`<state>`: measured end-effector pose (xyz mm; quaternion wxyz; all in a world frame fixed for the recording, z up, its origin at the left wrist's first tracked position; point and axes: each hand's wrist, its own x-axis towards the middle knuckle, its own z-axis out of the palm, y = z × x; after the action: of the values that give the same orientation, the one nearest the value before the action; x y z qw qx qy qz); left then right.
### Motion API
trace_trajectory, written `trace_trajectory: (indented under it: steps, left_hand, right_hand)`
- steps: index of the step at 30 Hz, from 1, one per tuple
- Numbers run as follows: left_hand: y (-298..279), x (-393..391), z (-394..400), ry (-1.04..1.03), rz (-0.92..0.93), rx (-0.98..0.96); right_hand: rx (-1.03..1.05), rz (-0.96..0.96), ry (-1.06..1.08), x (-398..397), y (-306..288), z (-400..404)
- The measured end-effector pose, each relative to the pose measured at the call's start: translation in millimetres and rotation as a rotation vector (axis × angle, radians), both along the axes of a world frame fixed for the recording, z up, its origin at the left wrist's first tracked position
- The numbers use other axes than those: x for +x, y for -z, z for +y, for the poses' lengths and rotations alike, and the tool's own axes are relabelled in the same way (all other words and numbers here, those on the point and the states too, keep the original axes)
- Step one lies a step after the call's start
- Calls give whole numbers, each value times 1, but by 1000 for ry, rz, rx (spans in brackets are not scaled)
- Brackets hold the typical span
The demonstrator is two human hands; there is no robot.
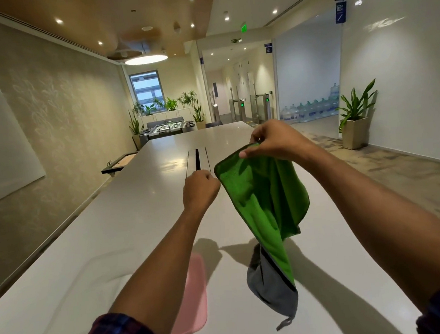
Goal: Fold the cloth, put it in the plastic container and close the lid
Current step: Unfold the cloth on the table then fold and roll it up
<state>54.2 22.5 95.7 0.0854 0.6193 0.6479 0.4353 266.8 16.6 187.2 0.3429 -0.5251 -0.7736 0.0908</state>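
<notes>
A green cloth (pixel 261 200) with a grey back hangs in the air over the white table (pixel 128 216). My right hand (pixel 274 138) pinches its top edge. My left hand (pixel 201 189) is closed at the cloth's upper left corner and seems to grip the hem there. The grey lower end dangles close to the table. A clear plastic container (pixel 91 290), blurred, lies on the table at the lower left, partly behind my left forearm. Its pink lid (pixel 194 300) lies flat beside it, to its right.
A long cable slot (pixel 197 159) runs down the table's middle. A small tray (pixel 120 163) sits off the table's left edge. Potted plants (pixel 354 119) stand by the right wall, with a football table at the far end.
</notes>
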Motion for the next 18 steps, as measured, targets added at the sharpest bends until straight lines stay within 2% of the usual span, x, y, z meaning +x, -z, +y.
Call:
trace_trajectory:
  steps: [2, 5, 8, 10, 13, 16, 18]
  left_hand:
    - [-5, 0, 0, 144, -126, -25]
    - [-15, 9, -8, 565, -416, -143]
    - [-19, 25, -13, 728, -440, -93]
    - [-19, 34, -13, 701, -348, -14]
    - [-22, 38, -8, 541, -192, 86]
    - [-30, 30, -3, 451, -125, 146]
    - [-34, 21, 2, 378, -60, 153]
  right_hand:
    - [8, 38, -1, 4, -2, -1]
    - [23, 64, 13, 2, 1, -1]
    - [30, 84, 6, -3, 2, 0]
    - [35, 69, -25, -5, 1, -1]
    - [28, -14, -75, -1, -3, -2]
    - [-108, -247, -55, 14, -3, 2]
    - [-113, -455, 68, 25, 3, 10]
